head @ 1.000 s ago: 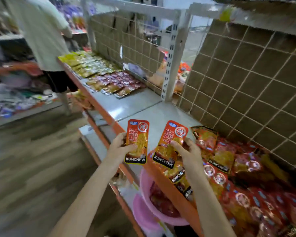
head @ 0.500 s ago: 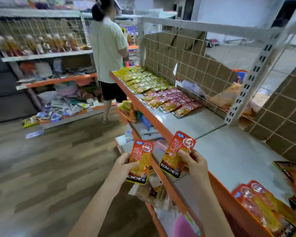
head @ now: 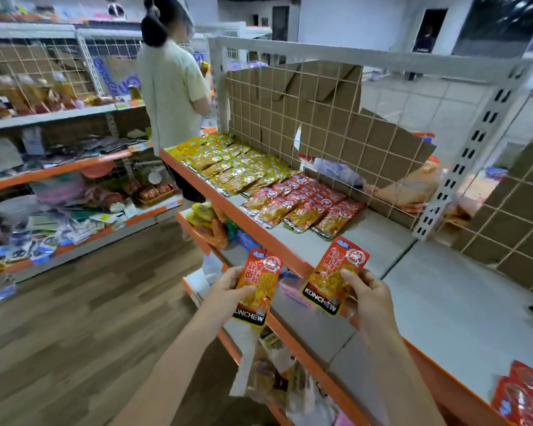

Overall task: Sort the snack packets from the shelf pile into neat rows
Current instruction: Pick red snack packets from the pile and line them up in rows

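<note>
Item 1: a flat red-and-orange foil snack packet with a black KONCHEW band (head: 257, 287), held upright in my left hand (head: 228, 292), out over the aisle just short of the orange shelf edge (head: 260, 238). The thumb lay across its printed face and the fingers curled behind, so it was grasped, not resting.

Item 2: a second, matching red-and-orange foil packet (head: 334, 276), held in my right hand (head: 371, 298) above the grey shelf board (head: 443, 302). It was pinched by its right edge, thumb on the face, tilted slightly to the right. Neither packet touched the shelf.

Both were kept face-up with the brand band nearest me, which I judged to match the lie of the laid stock and to save turning them at placement.

Item 3: sorted red packets in overlapping rows (head: 302, 204), further along the same shelf against the wire mesh back panel (head: 305, 124). Bare board lay between them and my hands; I judged the next places to be at the near end of those rows.

Item 4: sorted yellow-and-gold packets in rows (head: 231, 164), just beyond the red ones.

Item 5: unsorted red packets (head: 523, 392), at the lower right corner, partly out of view.

Item 6: a person in a pale shirt (head: 170, 93), standing at the far end of the shelf, facing away.
</note>
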### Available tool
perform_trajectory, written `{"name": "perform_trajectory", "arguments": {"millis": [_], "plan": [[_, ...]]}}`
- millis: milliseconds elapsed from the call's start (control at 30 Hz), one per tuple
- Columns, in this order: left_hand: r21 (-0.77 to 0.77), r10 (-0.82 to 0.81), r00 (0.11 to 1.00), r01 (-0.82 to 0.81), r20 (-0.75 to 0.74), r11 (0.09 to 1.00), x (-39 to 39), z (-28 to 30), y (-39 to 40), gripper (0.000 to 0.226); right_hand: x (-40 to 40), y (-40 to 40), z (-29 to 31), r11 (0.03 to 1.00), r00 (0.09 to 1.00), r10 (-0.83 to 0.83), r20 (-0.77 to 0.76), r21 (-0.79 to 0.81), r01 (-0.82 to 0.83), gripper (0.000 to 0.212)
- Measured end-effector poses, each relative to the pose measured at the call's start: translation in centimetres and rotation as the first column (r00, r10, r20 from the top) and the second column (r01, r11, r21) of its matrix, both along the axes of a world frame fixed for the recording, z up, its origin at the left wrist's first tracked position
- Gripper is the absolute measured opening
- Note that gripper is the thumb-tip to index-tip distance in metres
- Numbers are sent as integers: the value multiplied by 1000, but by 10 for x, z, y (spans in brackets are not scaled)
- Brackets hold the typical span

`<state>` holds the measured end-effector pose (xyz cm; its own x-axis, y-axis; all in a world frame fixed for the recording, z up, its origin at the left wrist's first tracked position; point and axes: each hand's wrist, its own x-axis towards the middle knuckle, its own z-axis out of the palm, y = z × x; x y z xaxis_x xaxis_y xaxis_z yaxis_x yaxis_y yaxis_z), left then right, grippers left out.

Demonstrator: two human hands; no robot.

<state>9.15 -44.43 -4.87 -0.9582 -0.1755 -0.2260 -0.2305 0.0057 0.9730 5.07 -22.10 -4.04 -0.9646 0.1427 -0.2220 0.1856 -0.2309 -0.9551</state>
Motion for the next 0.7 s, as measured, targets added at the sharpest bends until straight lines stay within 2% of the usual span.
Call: {"name": "perform_trajectory", "arguments": {"millis": [67, 167, 400, 533, 600, 700], "plan": [[-49, -52, 999, 51, -17, 998, -31, 1, -1, 32, -26, 1, -1, 998, 999, -50, -15, -37, 50, 7], [-101, -114, 993, 110, -34, 989, -78, 3, -4, 39, -66, 2, -6, 996, 995, -83, -47, 18, 84, 10], [-254, -296, 952, 267, -81, 930, -192, 9, 1, 44, -146, -6, -25, 985, 995, -96, -7, 142, 96, 22], [-410, -413, 906, 345, -88, 844, -230, -5, 10, 55, -166, -9, -32, 962, 995, -97, 1, 258, 93, 16], [-521, -457, 883, 341, -110, 782, -240, -14, 12, 58, -169, -10, -36, 938, 995, -96, 23, 337, 83, 20], [-610, -509, 849, 330, -141, 720, -246, -27, 9, 62, -173, -14, -43, 877, 990, -125, 61, 473, 82, 18]]}}
